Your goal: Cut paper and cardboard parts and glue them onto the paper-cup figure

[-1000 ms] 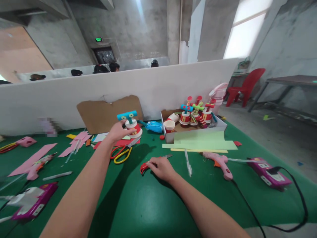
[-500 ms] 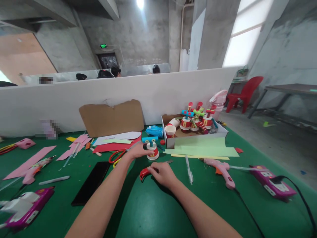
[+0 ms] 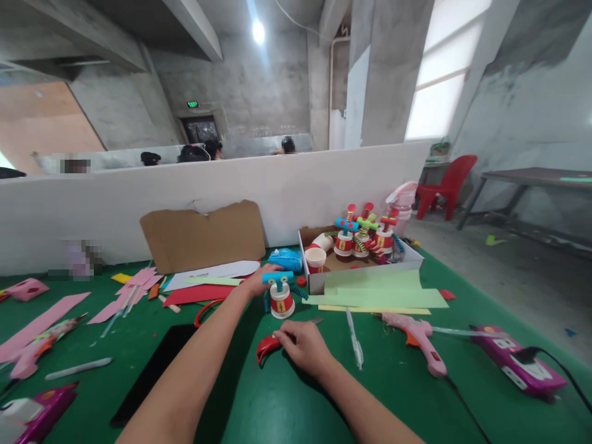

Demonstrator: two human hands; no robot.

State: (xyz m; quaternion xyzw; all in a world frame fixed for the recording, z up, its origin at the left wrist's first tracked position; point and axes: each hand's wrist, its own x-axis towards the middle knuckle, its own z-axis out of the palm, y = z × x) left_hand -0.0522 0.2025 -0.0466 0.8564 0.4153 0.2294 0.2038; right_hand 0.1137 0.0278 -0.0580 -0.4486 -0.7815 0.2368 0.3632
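The toy (image 3: 282,305) stands on the green table (image 3: 250,394). It has its blue head and curly arms, but no red top like the toys (image 3: 343,245) in the box (image 3: 317,284). The left hand (image 3: 259,282) is by it; I can't tell how open. The right hand (image 3: 305,346) pinches red scissors (image 3: 267,347).

glowing ceiling lamp (image 3: 258,32), bright window (image 3: 437,92) at right, slightly soft detail, stretched edges

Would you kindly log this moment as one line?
Left hand: beside upright blue-topped paper-cup figure | Right hand: holding red-handled bladed tool
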